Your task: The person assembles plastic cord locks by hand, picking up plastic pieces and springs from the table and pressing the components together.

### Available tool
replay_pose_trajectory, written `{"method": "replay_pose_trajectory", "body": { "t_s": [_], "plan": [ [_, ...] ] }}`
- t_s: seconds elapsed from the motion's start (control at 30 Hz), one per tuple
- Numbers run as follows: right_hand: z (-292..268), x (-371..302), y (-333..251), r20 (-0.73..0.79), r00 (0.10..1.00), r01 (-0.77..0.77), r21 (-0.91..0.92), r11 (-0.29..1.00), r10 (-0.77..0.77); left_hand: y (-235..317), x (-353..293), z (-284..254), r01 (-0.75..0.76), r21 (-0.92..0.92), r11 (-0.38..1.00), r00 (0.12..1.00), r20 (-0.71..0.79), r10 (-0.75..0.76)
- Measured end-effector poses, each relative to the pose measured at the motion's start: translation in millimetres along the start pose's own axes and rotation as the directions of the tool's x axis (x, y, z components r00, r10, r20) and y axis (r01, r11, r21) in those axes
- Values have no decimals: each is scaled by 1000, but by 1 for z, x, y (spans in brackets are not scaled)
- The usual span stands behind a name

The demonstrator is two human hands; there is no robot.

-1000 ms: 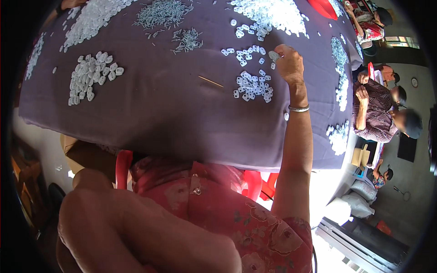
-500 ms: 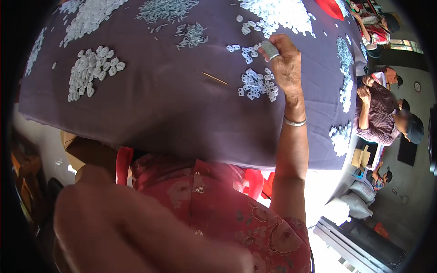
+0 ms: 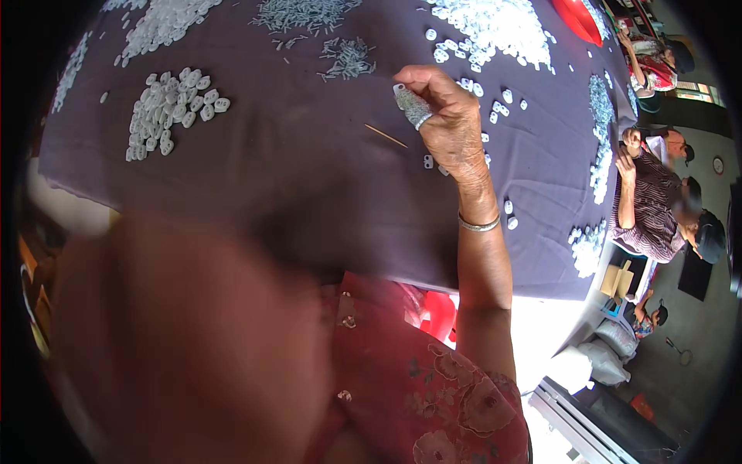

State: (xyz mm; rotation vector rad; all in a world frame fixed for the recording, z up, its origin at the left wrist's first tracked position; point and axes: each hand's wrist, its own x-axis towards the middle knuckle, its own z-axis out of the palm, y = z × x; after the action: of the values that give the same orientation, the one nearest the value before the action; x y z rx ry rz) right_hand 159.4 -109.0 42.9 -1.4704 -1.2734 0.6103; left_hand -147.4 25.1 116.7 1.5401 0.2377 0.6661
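Observation:
My right hand [image 3: 452,120] is over the dark-clothed table, its thumb wrapped in silvery tape [image 3: 416,110]. Thumb and forefinger are pinched together, with what looks like a small white plastic piece [image 3: 399,90] at their tips. Beneath the hand and wrist, several white two-holed pieces [image 3: 428,162] peek out; the rest of that group is hidden. A thin wooden stick [image 3: 385,135] lies just left of the hand. Close to the camera, my left hand [image 3: 193,325] is a large blur covering the lower left, so its fingers cannot be made out.
White piece heaps lie at left [image 3: 166,112], far left [image 3: 166,31] and far right [image 3: 495,31]. Grey-blue pin piles [image 3: 348,58] sit at the far middle. A red bowl [image 3: 578,22] stands at the far right corner. Other people sit beyond the right edge, one in a striped shirt [image 3: 653,205].
My right hand has moved left and now covers most of the near group of white pieces. The blurred left hand has risen in the picture and looks larger. The whole view has shifted slightly.

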Motion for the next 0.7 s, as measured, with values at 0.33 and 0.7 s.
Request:
{"method": "replay_pose_trajectory", "body": {
  "t_s": [0.33, 0.7],
  "plan": [
    [8, -12, 20, -136, 990, 37, 74, 997, -26, -103, 83, 124, -120, 493, 862, 986, -44, 162],
    [13, -15, 16, -153, 987, -43, -11, 999, 41, -137, 83, 123, -274, 631, 726, 919, -51, 391]
  ]
}}
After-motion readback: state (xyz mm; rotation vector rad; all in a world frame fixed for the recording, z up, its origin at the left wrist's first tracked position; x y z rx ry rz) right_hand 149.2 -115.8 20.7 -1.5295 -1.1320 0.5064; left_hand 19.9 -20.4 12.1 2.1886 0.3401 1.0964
